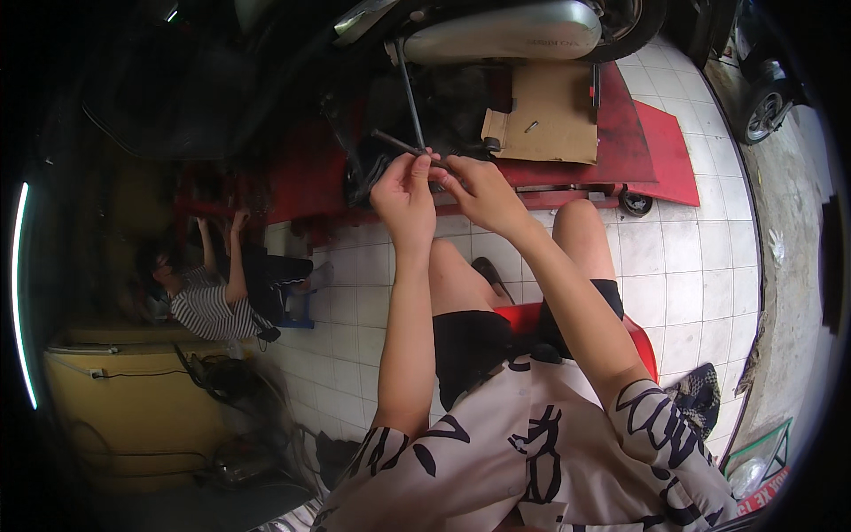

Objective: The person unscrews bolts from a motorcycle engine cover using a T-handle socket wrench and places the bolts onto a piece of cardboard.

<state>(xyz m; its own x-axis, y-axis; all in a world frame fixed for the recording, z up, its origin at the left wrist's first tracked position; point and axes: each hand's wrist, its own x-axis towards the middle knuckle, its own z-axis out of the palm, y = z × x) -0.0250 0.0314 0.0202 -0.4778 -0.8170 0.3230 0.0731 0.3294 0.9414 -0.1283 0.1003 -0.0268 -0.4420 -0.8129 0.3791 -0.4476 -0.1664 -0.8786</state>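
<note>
Both hands are raised together in front of the red platform. My left hand (406, 199) has its thumb and fingers closed on a thin dark metal rod (394, 140), whose thicker end points up and to the left. Beside it, my right hand (483, 193) pinches near the rod's other end, which is partly hidden by the fingers. A long grey metal bar (409, 93) slants down from the motorbike behind my fingertips; I cannot tell whether it touches the rod. The motorbike's silver muffler (505, 34) lies beyond my hands.
A flattened cardboard piece (554, 106) on the red platform (625, 142) carries a small metal part (532, 127). A caster wheel (635, 204) sits under its edge. To the left, another person (213, 301) in a striped shirt sits low. A yellow cabinet (133, 399) stands lower left.
</note>
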